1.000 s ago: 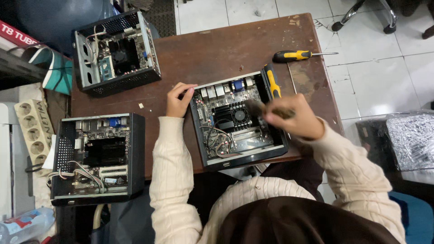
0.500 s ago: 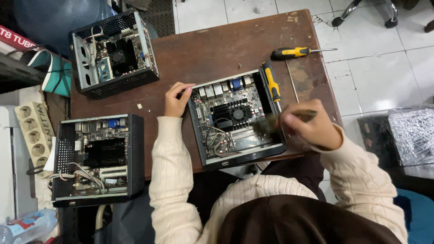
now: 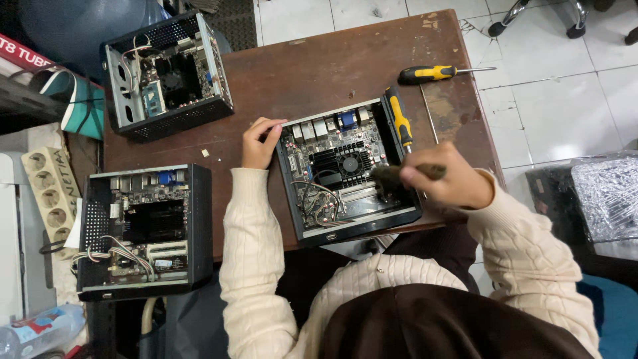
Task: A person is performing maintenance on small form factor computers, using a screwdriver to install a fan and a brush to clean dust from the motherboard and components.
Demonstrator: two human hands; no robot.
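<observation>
We see the left hand [image 3: 260, 141] gripping the open computer case [image 3: 348, 171] at its far-left corner, right hand [image 3: 444, 181] clenched around a brush [image 3: 393, 177] over the board, screwdriver [image 3: 399, 119] resting on the case's right edge.

A worn brown wooden table [image 3: 332, 60] fills the frame's centre; white tiled floor [image 3: 565, 106] lies at right, chair castors [image 3: 497, 28] at upper right.

brush [image 3: 399, 177] blurred, perhaps bristles, water bottle [image 3: 36, 330] cut off

Yellow-black screwdrivers [image 3: 435, 72], brown table [image 3: 332, 66], cream cable-knit sleeves [image 3: 256, 259].
</observation>
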